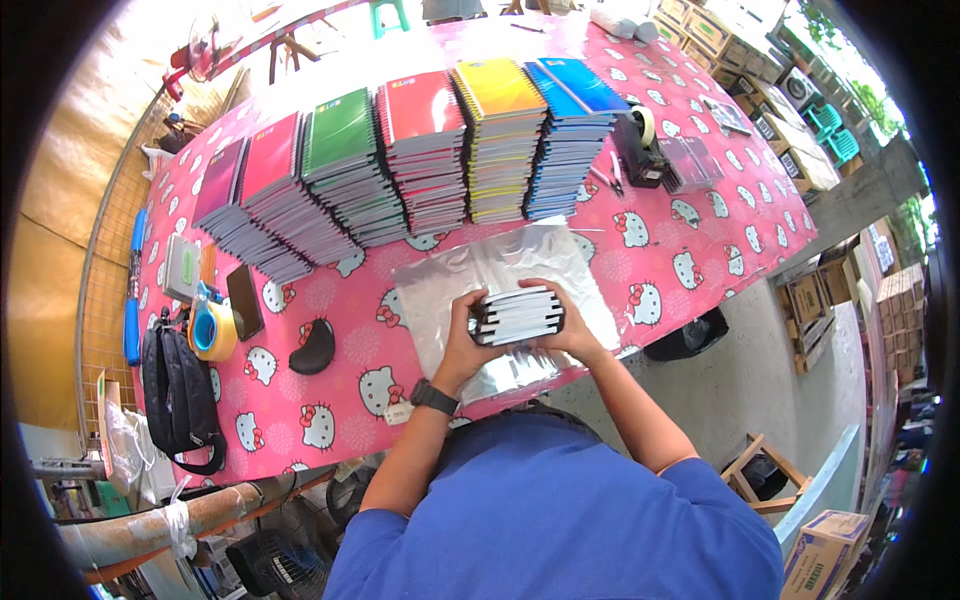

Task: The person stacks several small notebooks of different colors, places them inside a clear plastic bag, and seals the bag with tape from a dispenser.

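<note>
Between my two hands is a small stack of spiral notebooks (518, 316), its white page edges and dark bindings facing up. My left hand (466, 338) closes round the stack's left end, and my right hand (574, 326) grips its right end. Under them a clear plastic bag (500, 258) lies flat on the table near its front edge. Just beyond the bag stand several tall piles of spiral notebooks, among them a red pile (425, 110), a yellow pile (500, 90) and a blue pile (575, 90). The covers of the held notebooks are hidden.
A pink patterned cloth (340, 370) covers the table. At right are a tape dispenser (642, 150) and a clear plastic box (692, 163). On the left lie a black pouch (312, 347), tape rolls (212, 330), a phone (244, 302) and a black backpack (180, 395).
</note>
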Tool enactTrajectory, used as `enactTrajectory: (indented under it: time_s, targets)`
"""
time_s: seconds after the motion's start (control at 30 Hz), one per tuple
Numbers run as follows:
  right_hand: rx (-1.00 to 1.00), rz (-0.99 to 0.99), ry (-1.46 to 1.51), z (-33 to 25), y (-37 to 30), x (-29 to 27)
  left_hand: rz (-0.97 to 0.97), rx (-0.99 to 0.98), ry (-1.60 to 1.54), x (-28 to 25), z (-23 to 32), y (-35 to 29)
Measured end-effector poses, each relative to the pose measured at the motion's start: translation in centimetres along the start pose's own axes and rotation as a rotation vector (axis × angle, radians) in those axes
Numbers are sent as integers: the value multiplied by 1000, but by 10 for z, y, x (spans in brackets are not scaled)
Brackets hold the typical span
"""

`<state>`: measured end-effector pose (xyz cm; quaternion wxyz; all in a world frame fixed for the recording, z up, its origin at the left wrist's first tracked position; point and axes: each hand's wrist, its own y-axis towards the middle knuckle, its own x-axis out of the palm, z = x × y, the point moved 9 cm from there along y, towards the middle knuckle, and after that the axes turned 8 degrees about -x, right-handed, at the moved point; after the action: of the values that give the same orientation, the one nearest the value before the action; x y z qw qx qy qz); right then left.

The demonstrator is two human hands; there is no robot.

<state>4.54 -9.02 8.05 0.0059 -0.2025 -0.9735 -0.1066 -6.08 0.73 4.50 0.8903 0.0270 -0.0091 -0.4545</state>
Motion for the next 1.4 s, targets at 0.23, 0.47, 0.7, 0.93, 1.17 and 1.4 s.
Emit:
enactTrajectory:
  time_s: [0.23, 0.47, 0.7, 0.93, 1.17, 1.4]
  targets:
    - [40, -114, 98, 19, 9, 0, 47, -80, -267, 22, -12, -5]
    - [-233, -369, -554, 27, 29, -40, 203, -159, -187, 10, 0, 0]
    - [-225, 64, -1360, 53, 61, -103, 333, -670, -191, -11, -62, 7]
    - [-255, 115, -1353, 51, 70, -109, 433, -670, 499, -31, -52, 9]
    - [-197, 25, -1346, 57, 78, -109, 602, -468, 269, -35, -38, 3]
    - [-247, 138, -1364, 55, 74, -118, 484, -570, 227, -25, -53, 7]
